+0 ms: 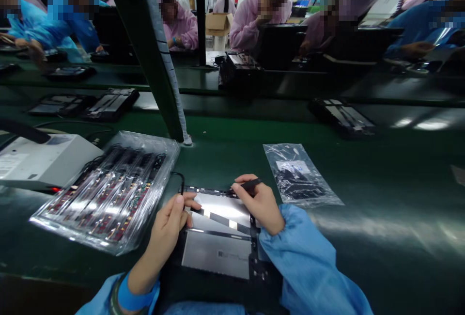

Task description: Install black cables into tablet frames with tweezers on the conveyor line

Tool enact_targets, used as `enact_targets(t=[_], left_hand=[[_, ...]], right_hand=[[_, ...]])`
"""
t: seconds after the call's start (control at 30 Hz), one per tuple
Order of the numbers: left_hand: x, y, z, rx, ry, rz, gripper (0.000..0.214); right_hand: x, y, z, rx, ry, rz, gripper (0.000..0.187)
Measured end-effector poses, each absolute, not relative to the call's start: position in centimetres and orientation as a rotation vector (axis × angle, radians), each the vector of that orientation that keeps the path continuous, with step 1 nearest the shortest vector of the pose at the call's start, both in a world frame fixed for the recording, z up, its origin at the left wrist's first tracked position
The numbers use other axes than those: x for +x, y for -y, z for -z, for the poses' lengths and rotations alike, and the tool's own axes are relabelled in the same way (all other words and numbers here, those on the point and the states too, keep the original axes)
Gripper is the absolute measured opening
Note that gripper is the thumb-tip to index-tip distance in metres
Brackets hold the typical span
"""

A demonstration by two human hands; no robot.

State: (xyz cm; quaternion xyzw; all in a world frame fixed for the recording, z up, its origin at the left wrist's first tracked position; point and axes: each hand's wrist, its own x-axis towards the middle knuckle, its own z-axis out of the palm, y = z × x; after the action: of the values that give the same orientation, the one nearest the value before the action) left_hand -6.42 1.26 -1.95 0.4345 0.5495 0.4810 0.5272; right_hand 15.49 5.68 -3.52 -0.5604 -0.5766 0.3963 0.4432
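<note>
An opened flat device with a silver metal back and black strips lies on the green bench in front of me. My left hand rests on its left edge, fingers curled and pressing on the upper left corner. My right hand grips a thin black tool like a pen, its tip on the top edge of the device. A thin black cable loops off the device's top left corner. Both my sleeves are blue.
A clear plastic tray of circuit boards lies to the left, a grey box beyond it. A clear bag of black parts lies to the right. A slanted green post rises ahead. Other devices sit on the belt; several people work opposite.
</note>
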Motion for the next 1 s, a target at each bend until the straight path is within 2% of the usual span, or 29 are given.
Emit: enact_targets(t=[0.13,0.23,0.4,0.47,0.57,0.67,1.0], left_hand=[[-5.7,-0.5,1.6,1.069,-1.278,-1.099,0.055],[-4.4,0.1,1.5,1.091,-1.191,-1.053,0.052],[-2.4,0.8,1.7,1.324,-1.099,-0.946,0.048],[-2.4,0.7,1.8,1.536,-1.19,-1.051,0.038],[-2.9,0.4,1.6,1.868,-1.325,-1.373,0.013],[-3.7,-0.1,1.4,2.021,-1.403,-1.492,0.009],[-4.1,0.1,1.3,2.01,-1.396,-1.377,0.007]], right_hand=[[15.6,-4.8,2.0,-1.15,1.275,-1.046,0.026],[14.5,-3.7,0.3,-1.192,1.397,-1.111,0.022],[11.6,-2.2,-0.5,-1.215,1.346,-1.364,0.037],[11.2,-1.8,-0.2,-1.219,1.384,-1.167,0.033],[11.1,-1.0,0.2,-1.127,1.614,-0.638,0.02],[11.0,-0.1,0.3,-1.037,1.858,-0.321,0.019],[11.3,0.6,0.7,-0.975,2.123,-0.117,0.02]])
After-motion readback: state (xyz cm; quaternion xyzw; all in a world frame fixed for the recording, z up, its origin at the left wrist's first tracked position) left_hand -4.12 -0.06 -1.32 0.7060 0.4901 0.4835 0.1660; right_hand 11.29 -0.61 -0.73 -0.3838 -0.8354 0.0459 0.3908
